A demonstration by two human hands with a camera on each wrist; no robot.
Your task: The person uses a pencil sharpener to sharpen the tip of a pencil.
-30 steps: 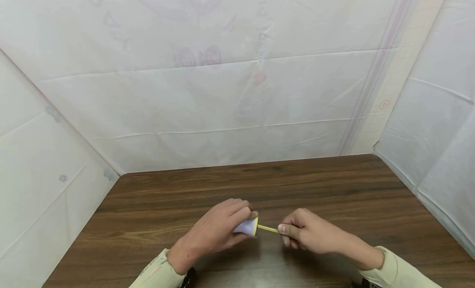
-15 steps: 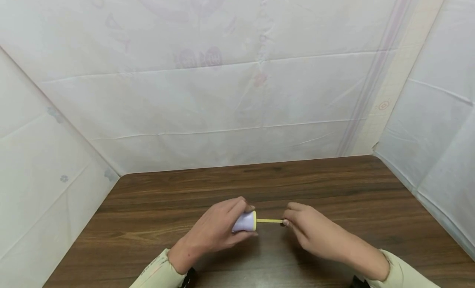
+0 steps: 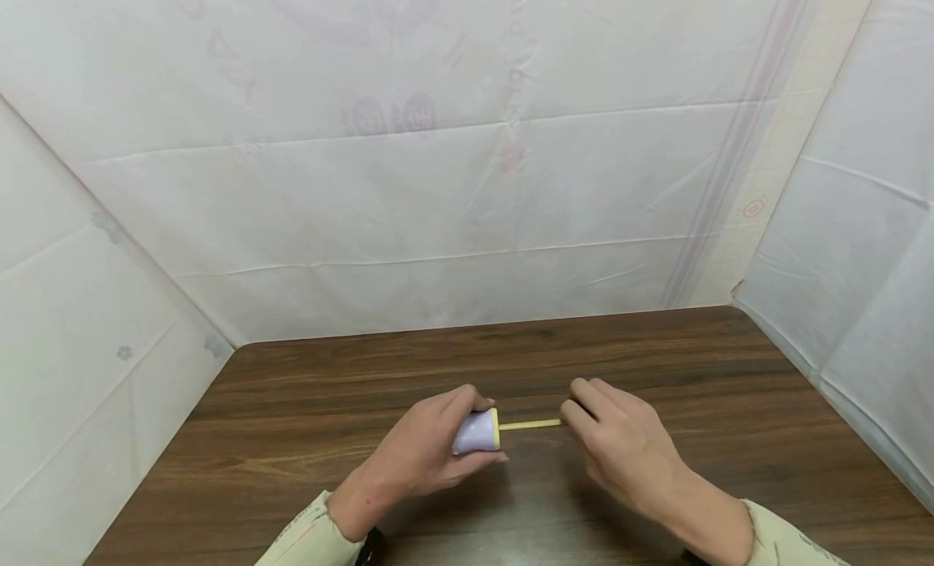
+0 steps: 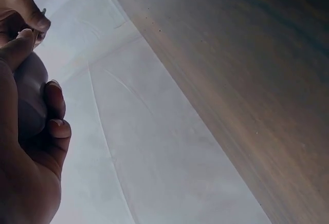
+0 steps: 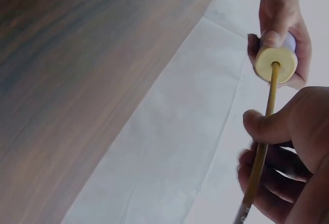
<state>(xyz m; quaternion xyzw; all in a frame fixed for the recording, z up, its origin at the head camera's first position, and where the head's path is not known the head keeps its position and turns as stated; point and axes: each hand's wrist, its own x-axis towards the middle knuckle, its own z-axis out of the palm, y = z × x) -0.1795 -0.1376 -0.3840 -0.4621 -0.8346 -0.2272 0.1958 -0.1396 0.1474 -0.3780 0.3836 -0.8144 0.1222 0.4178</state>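
Observation:
In the head view, my left hand (image 3: 417,451) grips a lilac pencil sharpener (image 3: 477,432) with a yellow end face, thumb on the near side and fingers on the far side. A yellow pencil (image 3: 529,425) runs from the sharpener toward my right hand (image 3: 636,448), which pinches it. The right wrist view shows the pencil (image 5: 271,93) entering a round hole in the middle of the yellow face (image 5: 265,63). Its back part passes between my thumb and curled fingers there. Only the sharpener's shaded side (image 4: 32,98) shows in the left wrist view.
Both hands are above a dark wood-grain table (image 3: 328,388) with rounded back corners. White printed sheeting (image 3: 438,201) stands behind the table and along both sides. Light sleeves (image 3: 302,533) reach to the wrists.
My right hand has turned over, back now facing up, and shifted slightly away from me. The pencil's outer end has risen in view. The sharpener has drifted slightly left, still gripped.

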